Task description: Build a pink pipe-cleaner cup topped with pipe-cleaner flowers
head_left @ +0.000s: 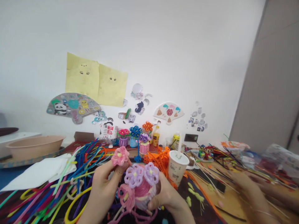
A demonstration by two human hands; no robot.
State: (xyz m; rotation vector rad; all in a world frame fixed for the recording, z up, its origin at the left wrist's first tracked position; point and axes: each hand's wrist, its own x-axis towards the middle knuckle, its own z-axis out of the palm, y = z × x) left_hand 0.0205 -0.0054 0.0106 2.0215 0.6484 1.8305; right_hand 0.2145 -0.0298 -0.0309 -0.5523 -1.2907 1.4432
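Observation:
Between the thumb and fingers of my left hand (105,183) is a pink pipe-cleaner flower (120,156) with a pale yellow centre. My right hand (170,199) is wrapped round a small pink and white pipe-cleaner pot (144,196), tilted so its coiled pink top faces me. Two lilac flowers (135,176) with yellow centres sit at the pot's upper edge. A second pink flower (126,197) hangs at its left side, beside my left wrist. Loops of pink pipe cleaner (142,217) show beneath the pot. The held flower's stem is hidden.
Loose coloured pipe cleaners (53,193) spread over the left side. A lidded paper cup (177,168) with a straw stands right of my hands, near orange pipe cleaners (161,158). Finished flower pots (135,137) line the back. Another person's blurred hands (247,183) are at the right.

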